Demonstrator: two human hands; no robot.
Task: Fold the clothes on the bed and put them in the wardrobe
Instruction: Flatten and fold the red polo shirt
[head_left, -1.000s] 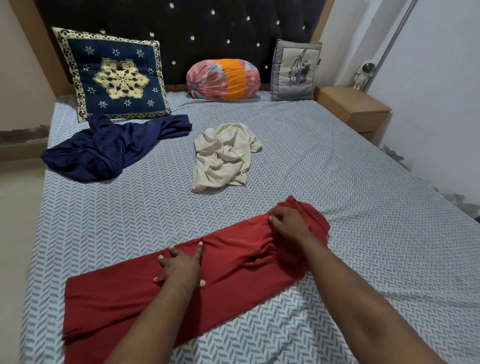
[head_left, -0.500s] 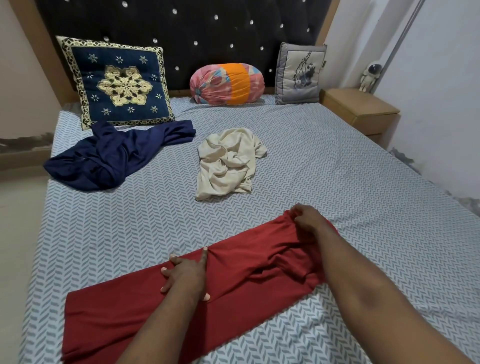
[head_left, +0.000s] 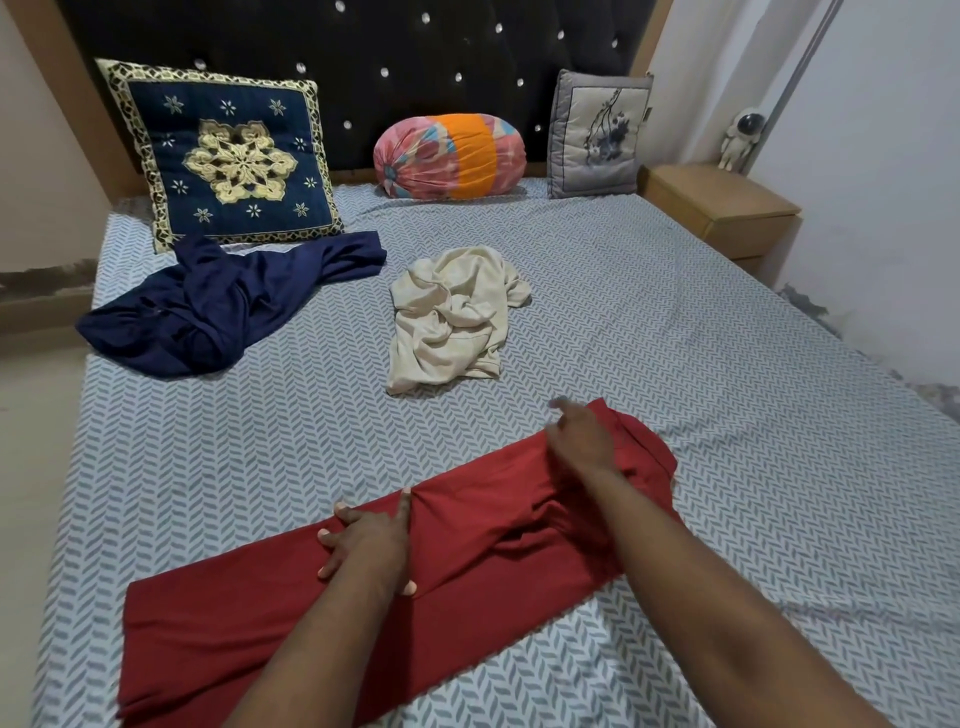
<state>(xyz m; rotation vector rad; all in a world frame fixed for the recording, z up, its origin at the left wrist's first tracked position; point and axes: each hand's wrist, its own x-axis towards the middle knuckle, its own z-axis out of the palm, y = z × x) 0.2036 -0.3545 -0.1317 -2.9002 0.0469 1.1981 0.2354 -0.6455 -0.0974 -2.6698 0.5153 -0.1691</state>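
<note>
- The red garment (head_left: 234, 623) lies as a long folded band across the near part of the bed (head_left: 727, 415), from near left to right, probably laid flat so it can be folded shorter.
- The left grip (head_left: 363, 545) rests flat on the garment's middle, fingers straight and spread, clasping nothing; it seems to pin the cloth in place.
- The right grip (head_left: 582, 441) is over the bunched right end, but blur hides whether it pinches the cloth.
- Farther off, a crumpled cream garment (head_left: 447, 317) and, to its left, a navy garment (head_left: 208, 306) wait unfolded.
- No wardrobe is in view.
</note>
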